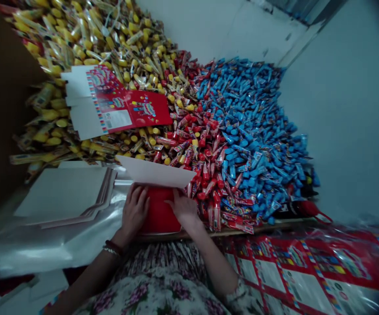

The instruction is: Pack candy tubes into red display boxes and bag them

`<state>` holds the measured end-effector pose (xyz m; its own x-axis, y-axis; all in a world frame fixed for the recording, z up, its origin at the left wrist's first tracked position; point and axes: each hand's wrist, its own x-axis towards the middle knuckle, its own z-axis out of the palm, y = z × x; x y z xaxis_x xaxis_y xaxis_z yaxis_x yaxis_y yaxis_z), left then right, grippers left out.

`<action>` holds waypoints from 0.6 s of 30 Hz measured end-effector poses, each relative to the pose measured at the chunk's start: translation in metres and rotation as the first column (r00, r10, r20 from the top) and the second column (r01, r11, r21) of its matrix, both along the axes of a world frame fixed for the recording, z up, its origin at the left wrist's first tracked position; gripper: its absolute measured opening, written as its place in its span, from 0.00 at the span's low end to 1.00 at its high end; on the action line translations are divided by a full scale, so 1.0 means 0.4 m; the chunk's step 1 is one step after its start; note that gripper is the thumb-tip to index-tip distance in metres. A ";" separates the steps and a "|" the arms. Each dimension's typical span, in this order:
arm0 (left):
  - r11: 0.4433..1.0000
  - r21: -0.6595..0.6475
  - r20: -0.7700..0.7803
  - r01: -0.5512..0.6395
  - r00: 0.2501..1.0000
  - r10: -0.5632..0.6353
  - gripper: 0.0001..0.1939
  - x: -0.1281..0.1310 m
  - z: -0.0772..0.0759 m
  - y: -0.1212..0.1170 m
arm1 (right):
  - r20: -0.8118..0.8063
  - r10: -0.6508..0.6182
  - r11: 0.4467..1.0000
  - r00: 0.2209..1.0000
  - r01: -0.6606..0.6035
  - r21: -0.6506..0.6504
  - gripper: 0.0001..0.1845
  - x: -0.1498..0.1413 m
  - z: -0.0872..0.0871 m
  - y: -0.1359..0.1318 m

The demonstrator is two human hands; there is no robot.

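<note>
Listing, at the near edge of a heaped floor of sweets: one folded card carton (160, 214), red on its lower panel, with a white card flap (154, 171) rising tilted beyond it. Carton lies directly under both hands, in front of the person's torso.

Left hand (135, 212): laid on the carton's left side, fingers loosely curved, not clenched. Right hand (184, 208): on the carton's right side, fingers reaching over the red panel, likewise unclenched. Both touch the card; whether either truly grips it, cannot tell. Left wrist carries beaded bracelets (111, 249). Lap shows a floral garment (156, 293).

Surrounding lots: yellow-wrapped sweets (78, 43), far left; red-wrapped sweets (205, 170), just beyond the right hand; blue-wrapped sweets (245, 127), far right. A printed red carton blank (120, 103) lies on the yellow heap. A stack of white card blanks (64, 192) sits left of the left hand, on a silver plastic sheet (54, 249). Printed red sheets (307, 271) lie under clear plastic, lower right, beside a wooden board edge (228, 232).
</note>
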<state>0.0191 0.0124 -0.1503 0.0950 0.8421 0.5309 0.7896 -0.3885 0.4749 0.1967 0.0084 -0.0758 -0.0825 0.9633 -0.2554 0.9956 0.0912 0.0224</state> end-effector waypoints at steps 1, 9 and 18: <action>1.000 -0.008 -0.021 -0.002 1.000 0.002 0.20 0.002 0.000 0.000 | 0.009 -0.005 1.000 1.000 0.005 -0.011 0.29 0.001 0.002 0.005; 0.991 -0.082 -0.196 -0.104 0.977 0.087 0.22 0.013 -0.007 0.000 | 0.046 0.052 0.999 0.998 -0.052 -0.005 0.17 -0.030 -0.004 0.031; 0.964 -0.266 -0.363 0.007 0.926 -0.107 0.26 0.082 -0.088 -0.032 | -0.002 0.073 0.991 0.997 -0.072 0.114 0.19 -0.030 -0.058 -0.030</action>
